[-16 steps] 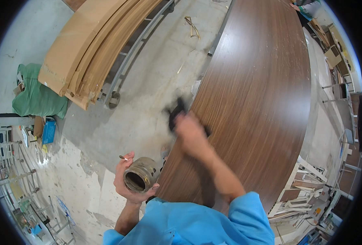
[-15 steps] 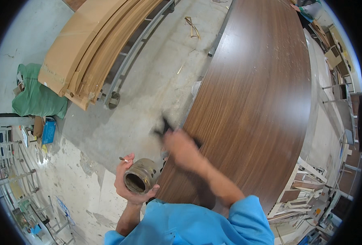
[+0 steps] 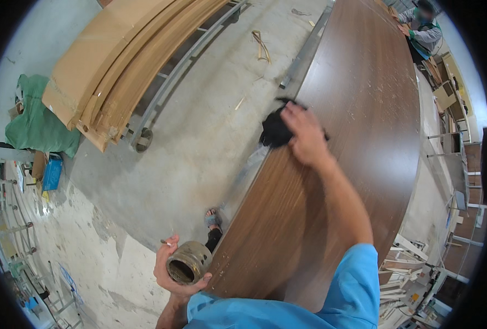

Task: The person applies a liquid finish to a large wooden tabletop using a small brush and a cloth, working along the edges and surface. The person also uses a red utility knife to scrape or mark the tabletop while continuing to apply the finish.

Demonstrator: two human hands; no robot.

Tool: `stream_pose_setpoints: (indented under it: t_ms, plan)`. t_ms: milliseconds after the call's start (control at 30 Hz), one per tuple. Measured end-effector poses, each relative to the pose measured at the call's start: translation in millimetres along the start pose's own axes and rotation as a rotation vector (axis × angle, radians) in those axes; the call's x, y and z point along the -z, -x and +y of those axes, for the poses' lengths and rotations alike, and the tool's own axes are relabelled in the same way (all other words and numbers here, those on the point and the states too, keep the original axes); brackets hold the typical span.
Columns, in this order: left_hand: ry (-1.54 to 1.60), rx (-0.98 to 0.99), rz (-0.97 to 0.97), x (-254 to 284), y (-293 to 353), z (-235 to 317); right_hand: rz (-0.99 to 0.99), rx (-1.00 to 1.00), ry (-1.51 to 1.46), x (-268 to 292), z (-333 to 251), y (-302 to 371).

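My left hand (image 3: 164,270) is wrapped around a stained, dull metal jar (image 3: 199,255), tilted so its dark open mouth faces me. A cigarette (image 3: 167,243) sticks out between that hand's fingers. My right hand (image 3: 309,137), slightly blurred, presses a bunched black cloth (image 3: 274,130) on the left edge of a long brown wood-grain panel (image 3: 358,175). Part of the cloth hangs over the edge. Pale specks lie scattered on the panel's surface.
Stacked cardboard-wrapped boards (image 3: 111,71) rest on a metal rack (image 3: 180,77) at far left, near a green cover (image 3: 40,123). Another person (image 3: 424,33) stands at the panel's far right end. Wood offcuts (image 3: 402,268) are piled at right. A sandaled foot (image 3: 212,218) shows beneath the panel's left side.
My right hand has swept the black cloth forward and to the right along the panel's edge. The jar sits slightly lower in view. More of the other person shows.
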State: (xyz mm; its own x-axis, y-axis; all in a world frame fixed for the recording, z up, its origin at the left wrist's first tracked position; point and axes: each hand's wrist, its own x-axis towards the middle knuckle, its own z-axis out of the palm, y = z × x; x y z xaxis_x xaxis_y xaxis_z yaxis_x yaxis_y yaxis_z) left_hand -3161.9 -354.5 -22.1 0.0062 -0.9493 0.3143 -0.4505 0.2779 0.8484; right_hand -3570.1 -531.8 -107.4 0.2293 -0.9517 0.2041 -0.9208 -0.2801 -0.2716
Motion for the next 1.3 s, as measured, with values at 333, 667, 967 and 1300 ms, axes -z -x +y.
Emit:
stream_pose_setpoints:
  t_ms: [333, 667, 967, 1300]
  plan:
    - [0.022, 0.041, -0.006, -1.6, -7.6, -5.9, 0.218, -0.102, 0.078, -24.8, 28.1, -46.8]
    - [0.246, -0.130, -0.158, -14.2, -104.4, -32.4, -0.179, 0.008, -0.505, -38.9, -302.8, 158.1]
    - [0.292, -0.358, -0.586, 20.8, -216.1, -79.9, -0.052, -0.687, -0.174, -38.9, -398.4, 162.3]
    - [0.335, -0.293, -0.480, 25.1, -272.2, -65.6, 0.014, -0.724, -0.004, -34.6, -252.5, 61.7]
